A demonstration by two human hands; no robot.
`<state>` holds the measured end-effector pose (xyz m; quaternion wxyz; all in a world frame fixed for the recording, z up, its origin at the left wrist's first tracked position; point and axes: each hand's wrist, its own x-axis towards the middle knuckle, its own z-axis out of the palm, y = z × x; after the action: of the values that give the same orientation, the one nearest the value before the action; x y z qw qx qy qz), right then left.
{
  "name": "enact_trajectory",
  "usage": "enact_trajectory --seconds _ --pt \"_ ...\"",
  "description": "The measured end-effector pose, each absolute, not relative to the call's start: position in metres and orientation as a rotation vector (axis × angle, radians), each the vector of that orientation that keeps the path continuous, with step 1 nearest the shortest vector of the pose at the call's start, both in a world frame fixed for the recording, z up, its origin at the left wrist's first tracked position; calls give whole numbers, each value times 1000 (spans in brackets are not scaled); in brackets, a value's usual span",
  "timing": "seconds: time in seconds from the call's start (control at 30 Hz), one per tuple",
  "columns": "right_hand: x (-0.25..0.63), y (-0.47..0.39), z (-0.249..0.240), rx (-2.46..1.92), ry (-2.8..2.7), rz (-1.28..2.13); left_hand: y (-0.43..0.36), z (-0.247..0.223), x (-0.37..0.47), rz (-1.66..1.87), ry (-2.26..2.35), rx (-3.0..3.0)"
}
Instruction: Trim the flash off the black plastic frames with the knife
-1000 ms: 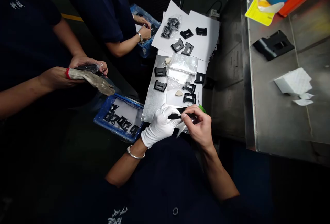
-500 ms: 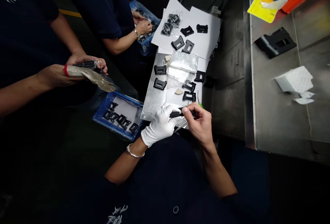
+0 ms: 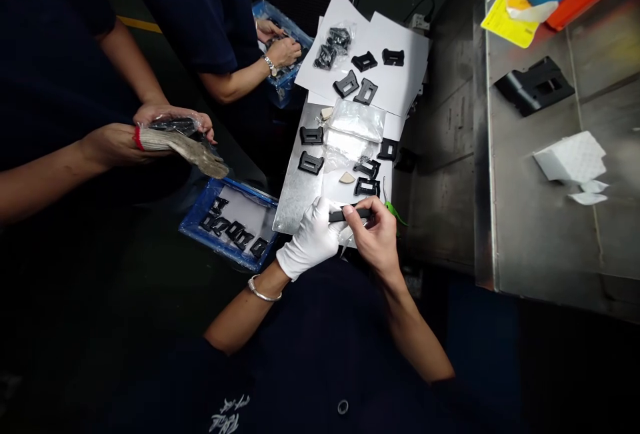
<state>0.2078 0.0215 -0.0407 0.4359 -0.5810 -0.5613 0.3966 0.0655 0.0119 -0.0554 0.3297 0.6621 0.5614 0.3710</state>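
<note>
My left hand (image 3: pixel 311 237), in a white glove, is closed on the left end of a black part (image 3: pixel 340 216). Bare, my right hand (image 3: pixel 375 234) grips the other end, its thumb lying on top. Both hands are at the near edge of a metal table (image 3: pixel 293 204). Just beyond them lie a black frame-shaped piece (image 3: pixel 367 187), a beige wedge (image 3: pixel 347 178) and clear plastic bags (image 3: pixel 356 121). A green-handled tool (image 3: pixel 397 214) is right of my right hand, partly hidden.
A blue tray (image 3: pixel 193 224) with several black pieces stands left of the table. Two people work at the left, one holding a dirty glove (image 3: pixel 200 154). White sheets (image 3: pixel 320 54) carry more black pieces. On the right is a metal bench (image 3: pixel 530 221) with a black part (image 3: pixel 540 86).
My right hand has moved slightly left along the black part, and more of the green tool shows. The nearest person's hands and dirty glove have shifted slightly right.
</note>
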Motion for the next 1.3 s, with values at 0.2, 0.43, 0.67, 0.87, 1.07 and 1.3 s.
enact_trajectory --seconds 0.2,0.43,0.67,0.87,1.07,1.3 --pt "218 22 -41 -1439 -1515 1015 18 -58 68 1029 1423 1677" --pt "213 25 -38 -1407 -1387 968 16 -48 70 1029 1443 1826" --pt "233 31 -18 -1368 -1447 1172 13 -27 60 1002 1260 1551" --pt "225 23 -9 -1356 -1463 1064 16 -19 62 1058 1307 1449" --pt "212 15 -9 -1399 -1465 959 19 -27 71 1131 1412 1387" --pt "220 17 -15 -1367 -1538 1023 20 -34 61 1079 1391 1406"
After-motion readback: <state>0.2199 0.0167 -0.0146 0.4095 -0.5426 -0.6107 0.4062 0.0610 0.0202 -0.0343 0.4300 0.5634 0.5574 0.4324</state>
